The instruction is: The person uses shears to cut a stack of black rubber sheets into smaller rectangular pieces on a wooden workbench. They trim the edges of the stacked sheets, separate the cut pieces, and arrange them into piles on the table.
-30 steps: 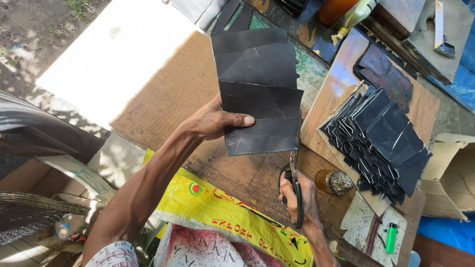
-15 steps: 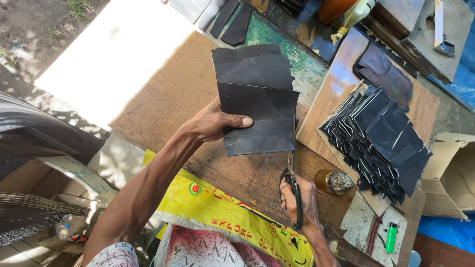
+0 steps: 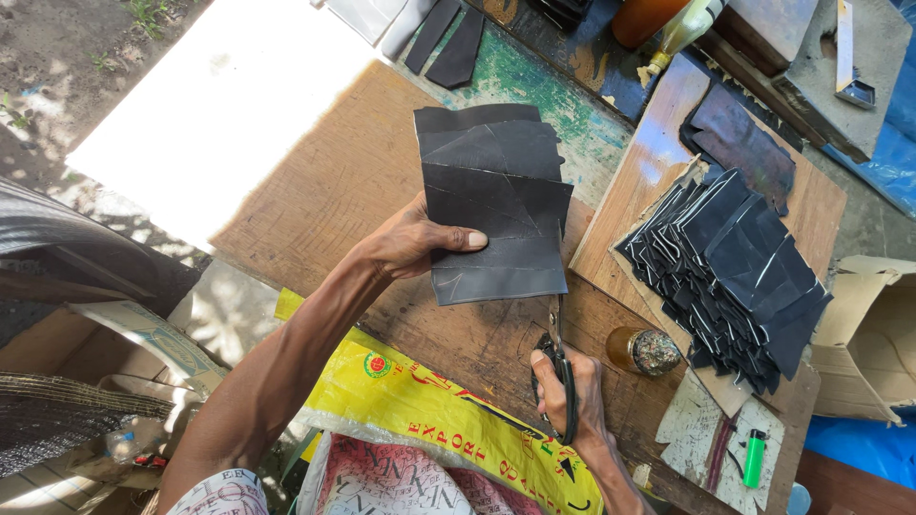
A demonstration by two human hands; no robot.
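Note:
My left hand (image 3: 412, 238) grips a black sheet (image 3: 494, 200) marked with pale lines, thumb on top, holding it flat above a worn wooden board (image 3: 324, 181). My right hand (image 3: 571, 396) is closed on a pair of scissors (image 3: 556, 367) whose blades point up at the sheet's lower right edge. To the right, a stack of cut black pieces (image 3: 730, 272) lies fanned out on a smaller plank (image 3: 649, 153).
A small glass jar (image 3: 641, 351) stands by the scissors. A green lighter (image 3: 754, 458) lies lower right. A yellow printed sack (image 3: 439, 420) covers my lap. A cardboard box (image 3: 873, 334) sits at the right, bottles (image 3: 668, 24) and black strips (image 3: 448, 38) at the top.
The black sheet has shifted slightly down and right in my left hand. The scissors have risen closer to its lower right edge.

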